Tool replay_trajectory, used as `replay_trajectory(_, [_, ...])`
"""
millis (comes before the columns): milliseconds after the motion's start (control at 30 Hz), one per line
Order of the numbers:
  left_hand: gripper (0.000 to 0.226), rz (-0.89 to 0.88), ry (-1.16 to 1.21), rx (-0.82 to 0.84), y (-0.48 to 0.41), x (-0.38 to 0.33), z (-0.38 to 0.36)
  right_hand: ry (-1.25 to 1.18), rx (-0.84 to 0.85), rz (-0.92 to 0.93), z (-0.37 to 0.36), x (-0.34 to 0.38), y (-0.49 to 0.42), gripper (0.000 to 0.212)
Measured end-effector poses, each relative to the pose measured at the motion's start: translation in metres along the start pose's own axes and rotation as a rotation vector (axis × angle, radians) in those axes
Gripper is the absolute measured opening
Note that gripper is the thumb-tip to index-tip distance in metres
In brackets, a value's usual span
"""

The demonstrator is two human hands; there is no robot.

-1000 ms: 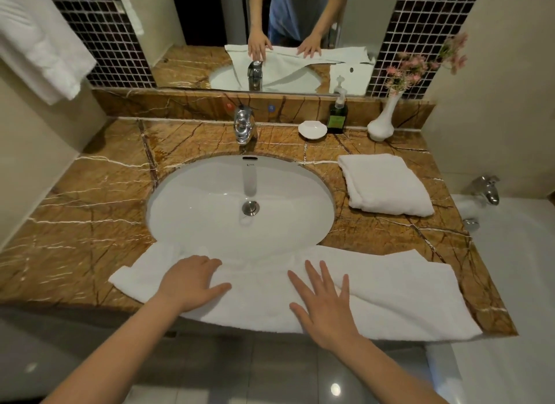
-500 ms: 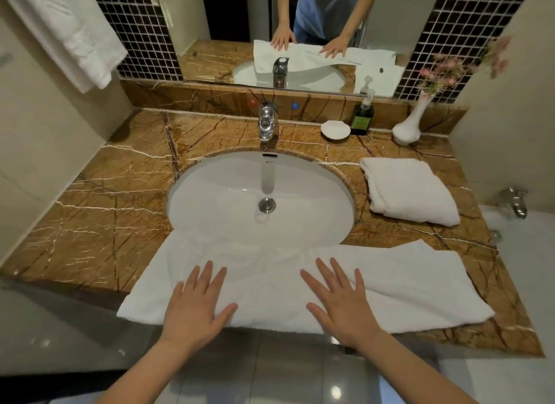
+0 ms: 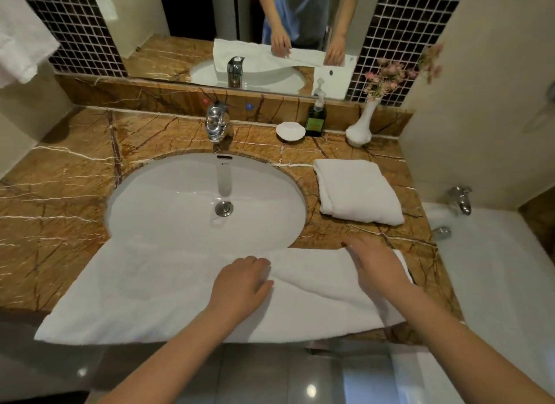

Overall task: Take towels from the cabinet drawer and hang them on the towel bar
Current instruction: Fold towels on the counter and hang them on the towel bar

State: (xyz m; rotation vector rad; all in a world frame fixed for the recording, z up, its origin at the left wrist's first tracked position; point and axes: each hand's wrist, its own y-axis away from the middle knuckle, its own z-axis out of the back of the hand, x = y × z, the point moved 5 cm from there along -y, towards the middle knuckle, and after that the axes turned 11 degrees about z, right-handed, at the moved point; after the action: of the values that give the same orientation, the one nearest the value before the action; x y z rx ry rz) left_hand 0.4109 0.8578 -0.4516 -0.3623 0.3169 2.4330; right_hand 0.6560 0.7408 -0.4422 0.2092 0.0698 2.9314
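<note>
A long white towel (image 3: 144, 295) lies spread along the front edge of the marble counter (image 3: 60, 193), its far edge overlapping the front of the sink. My left hand (image 3: 243, 283) rests palm down on the towel's middle, fingers slightly curled at a crease. Palm down on the towel's right end is my right hand (image 3: 375, 265), its fingertips at the far edge. A second white towel (image 3: 357, 190) sits folded on the counter right of the sink. Another white towel (image 3: 21, 43) hangs at the upper left; its bar is out of view.
The oval white sink (image 3: 180, 193) with a chrome tap (image 3: 217, 124) fills the counter's middle. A soap dish (image 3: 290, 131), a green pump bottle (image 3: 316, 119) and a white vase of pink flowers (image 3: 360, 127) line the back. A bathtub (image 3: 495, 283) adjoins on the right.
Both hands have slid to the right along the spread towel. My right hand now lies on its right end, which reaches less far right than before.
</note>
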Motion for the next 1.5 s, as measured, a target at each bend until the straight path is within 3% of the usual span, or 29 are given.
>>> replay_trajectory(100, [0.043, 0.029, -0.033, 0.071, -0.018, -0.018, -0.014, 0.054, 0.154, 0.027, -0.002, -0.019, -0.011, 0.052])
replay_trajectory(300, [0.039, 0.068, 0.007, 0.187, -0.044, -0.021, -0.018, 0.174, 0.244, 0.046, 0.011, -0.034, -0.029, 0.02])
replay_trajectory(367, [0.038, 0.085, 0.055, 0.259, -0.049, -0.018, -0.017, -0.028, 0.179, 0.023, 0.019, -0.042, -0.024, 0.012])
replay_trajectory(500, [0.03, 0.065, 0.045, 0.333, -0.056, -0.015, -0.016, -0.763, -0.003, -0.176, 0.023, -0.073, -0.001, 0.019])
replay_trajectory(633, [0.022, 0.052, 0.096, 0.376, -0.058, -0.013, -0.013, -0.979, -0.099, -0.383, 0.013, -0.093, 0.017, 0.032])
replay_trajectory(800, [0.036, 0.045, 0.059, 0.353, -0.06, -0.012, -0.007, -0.76, -0.055, -0.469, -0.009, -0.088, 0.021, 0.032])
replay_trajectory(1000, [0.024, 0.054, 0.032, 0.328, -0.057, -0.011, -0.006, -0.429, -0.163, -0.519, -0.01, -0.068, 0.029, 0.015])
replay_trajectory(1200, [0.023, 0.102, -0.044, 0.202, -0.072, -0.023, 0.003, -0.511, -0.373, -0.692, -0.01, -0.073, 0.042, 0.018])
replay_trajectory(1400, [0.02, 0.026, -0.01, 0.215, -0.085, -0.037, -0.012, -0.343, -0.277, -0.724, -0.028, -0.079, 0.058, 0.024])
replay_trajectory(1500, [0.02, 0.083, 0.103, 0.243, -0.083, -0.032, -0.022, -0.252, -0.259, -0.734, -0.027, -0.072, 0.059, 0.025])
